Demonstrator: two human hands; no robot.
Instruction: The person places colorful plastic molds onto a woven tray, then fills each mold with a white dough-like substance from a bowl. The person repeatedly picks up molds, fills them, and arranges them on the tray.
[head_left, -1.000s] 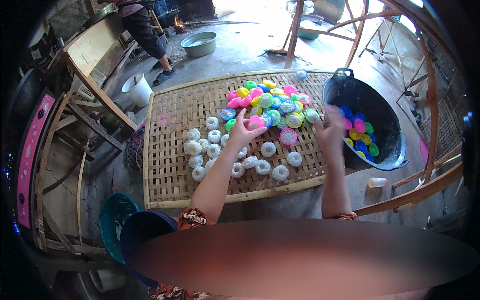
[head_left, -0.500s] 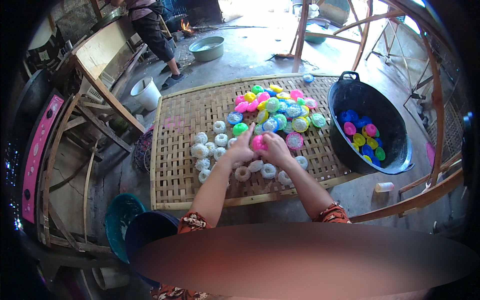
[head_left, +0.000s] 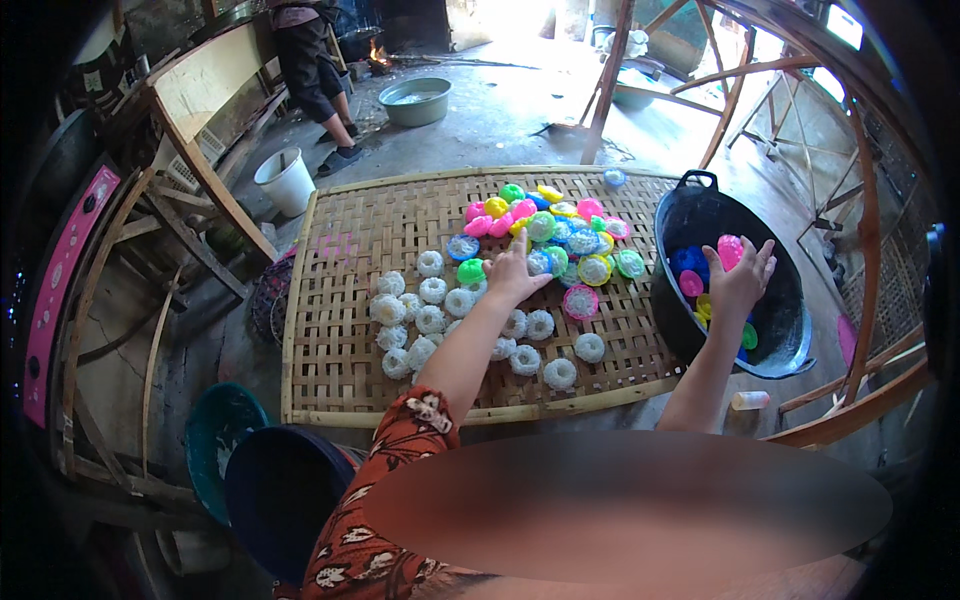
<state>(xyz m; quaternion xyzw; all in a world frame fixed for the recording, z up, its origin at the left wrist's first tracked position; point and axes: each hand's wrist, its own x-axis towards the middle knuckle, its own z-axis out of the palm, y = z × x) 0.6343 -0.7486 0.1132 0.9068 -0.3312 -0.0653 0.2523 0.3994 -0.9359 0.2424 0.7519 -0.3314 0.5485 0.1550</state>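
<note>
My left hand [head_left: 513,274] reaches over the woven bamboo tray, index finger stretched out and thumb apart, holding nothing. Its fingers are at the near edge of a pile of colourful plastic moulds [head_left: 583,238], several filled with white strands. A green mould [head_left: 471,271] lies just left of it. Below and left of this hand sit several white ring-shaped cakes [head_left: 430,319]. My right hand [head_left: 738,288] is over the black tub [head_left: 775,235] with its fingers spread. A pink mould [head_left: 730,250] shows between thumb and fingers; whether they still touch it is unclear.
The bamboo tray [head_left: 345,260] has a raised rim. More moulds lie in the tub. A white bucket [head_left: 285,182] and a green basin [head_left: 415,98] stand beyond; dark blue [head_left: 280,490] and teal tubs [head_left: 215,430] at lower left. Wooden frames flank both sides. A person [head_left: 308,75] stands near a fire.
My hands have parted. The right has swung from the tray to the black tub with the pink mould; the left has shifted slightly right, toward the mould pile.
</note>
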